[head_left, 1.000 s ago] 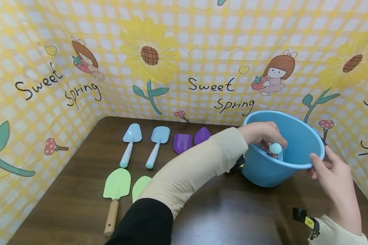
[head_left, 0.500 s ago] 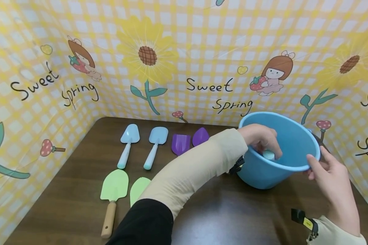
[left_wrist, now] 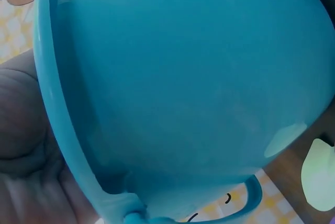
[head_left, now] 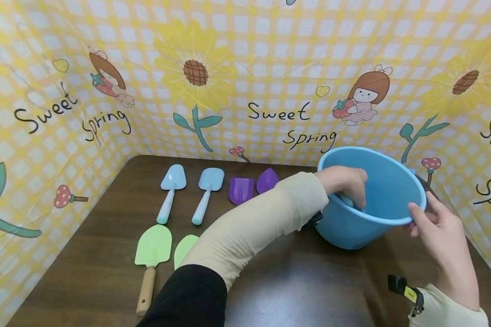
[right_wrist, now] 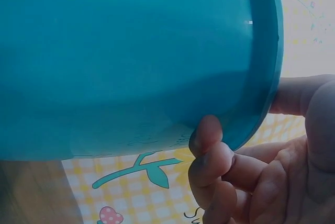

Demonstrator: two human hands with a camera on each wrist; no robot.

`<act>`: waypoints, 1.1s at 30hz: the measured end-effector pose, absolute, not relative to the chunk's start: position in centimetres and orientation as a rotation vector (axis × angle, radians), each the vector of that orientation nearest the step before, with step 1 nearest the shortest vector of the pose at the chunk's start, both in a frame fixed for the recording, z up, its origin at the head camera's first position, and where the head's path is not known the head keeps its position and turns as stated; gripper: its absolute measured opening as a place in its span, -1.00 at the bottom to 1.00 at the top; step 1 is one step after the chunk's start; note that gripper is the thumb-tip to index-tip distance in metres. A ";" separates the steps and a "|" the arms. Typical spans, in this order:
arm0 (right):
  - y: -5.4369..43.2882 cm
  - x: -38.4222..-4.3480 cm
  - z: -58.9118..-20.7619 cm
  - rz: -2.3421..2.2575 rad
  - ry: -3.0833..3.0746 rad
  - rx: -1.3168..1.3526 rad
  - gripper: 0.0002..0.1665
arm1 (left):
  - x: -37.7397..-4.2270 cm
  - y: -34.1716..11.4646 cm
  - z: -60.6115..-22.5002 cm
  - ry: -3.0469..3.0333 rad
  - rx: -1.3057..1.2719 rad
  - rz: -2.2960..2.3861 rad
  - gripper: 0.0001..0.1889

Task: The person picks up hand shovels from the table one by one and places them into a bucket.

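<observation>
A light-blue bucket [head_left: 376, 220] stands at the right of the table in the head view. My left hand [head_left: 348, 184] reaches over its near-left rim, fingers down inside and mostly hidden. Under that hand a small bit of a light-blue shovel handle [head_left: 345, 200] shows; the rest of the shovel is hidden in the bucket. In the left wrist view the palm [left_wrist: 31, 135] lies beside the rim. My right hand [head_left: 443, 231] grips the right side of the rim, its thumb on the top edge. Curled fingers [right_wrist: 212, 161] lie against the outer wall in the right wrist view.
Two light-blue shovels [head_left: 173, 181] [head_left: 209, 184] lie at the back left. Two purple scoops [head_left: 241, 190] [head_left: 267, 180] lie beside them, partly behind the left sleeve. In front are a green trowel [head_left: 153, 247] with a wooden handle and another green blade [head_left: 184, 247]. Patterned cloth stands behind.
My left hand has gone deeper into the bucket, and the shovel handle, whose round end stood above the fingers, has sunk almost out of sight. The right hand keeps its grip on the rim.
</observation>
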State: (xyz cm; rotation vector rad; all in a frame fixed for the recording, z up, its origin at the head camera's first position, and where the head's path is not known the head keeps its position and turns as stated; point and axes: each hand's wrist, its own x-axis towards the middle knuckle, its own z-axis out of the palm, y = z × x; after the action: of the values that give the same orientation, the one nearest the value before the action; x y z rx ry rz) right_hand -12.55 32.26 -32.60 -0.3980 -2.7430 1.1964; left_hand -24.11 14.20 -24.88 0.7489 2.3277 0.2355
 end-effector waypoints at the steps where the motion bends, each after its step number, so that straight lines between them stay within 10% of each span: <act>1: 32.2 -12.5 -32.6 1.194 -2.743 -0.393 -0.08 | -24.1 14.1 -24.8 2.337 0.756 0.222 -0.47; 7: 32.0 -12.3 -32.4 1.211 -2.728 -0.372 -0.09 | -24.3 13.5 -24.6 2.393 0.747 0.237 -0.39; 13: 31.9 -12.2 -32.3 1.203 -2.733 -0.379 -0.09 | -24.8 12.8 -25.0 2.439 0.799 0.358 -0.80; 19: 31.8 -12.4 -32.4 1.206 -2.722 -0.343 -0.10 | -25.3 11.8 -24.6 2.477 0.847 0.487 -0.56; 33: 32.3 -12.2 -32.6 1.167 -2.725 -0.328 -0.10 | -24.7 6.3 -22.4 2.557 1.008 0.676 -0.74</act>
State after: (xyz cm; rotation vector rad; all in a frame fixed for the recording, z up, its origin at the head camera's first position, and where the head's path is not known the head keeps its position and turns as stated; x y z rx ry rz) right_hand -12.24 32.31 -32.62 -0.3279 -2.7245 1.1670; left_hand -24.68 6.27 -22.35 1.0085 2.5569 0.6758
